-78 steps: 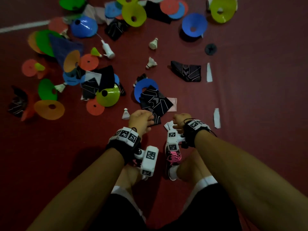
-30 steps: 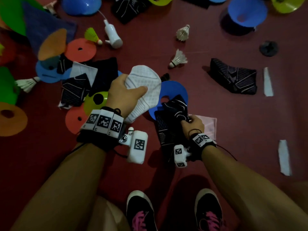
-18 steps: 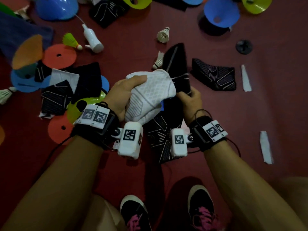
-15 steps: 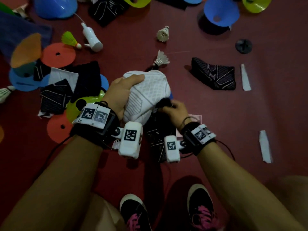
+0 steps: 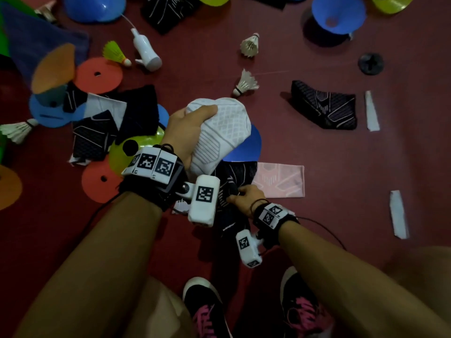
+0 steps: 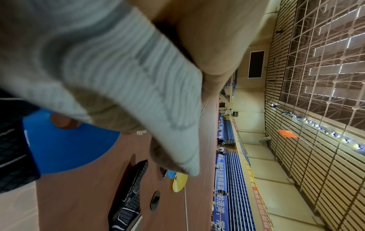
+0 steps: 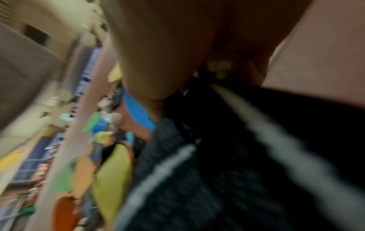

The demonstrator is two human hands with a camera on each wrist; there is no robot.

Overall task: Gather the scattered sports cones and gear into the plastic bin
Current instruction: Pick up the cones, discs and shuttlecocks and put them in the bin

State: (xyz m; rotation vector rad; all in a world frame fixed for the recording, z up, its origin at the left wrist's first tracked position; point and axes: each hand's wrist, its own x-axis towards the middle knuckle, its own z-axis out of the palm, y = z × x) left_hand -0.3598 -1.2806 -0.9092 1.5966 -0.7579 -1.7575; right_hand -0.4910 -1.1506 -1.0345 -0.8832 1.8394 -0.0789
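My left hand keeps its fingers clamped round the white sock; my right hand, lower than half a second ago, seems to pinch the black sock beneath. The plastic bin is out of view, so nothing is gathered yet.

I see a dark red court floor; indoor hall, blue bleachers along a cream wall, lattice ceiling lit.
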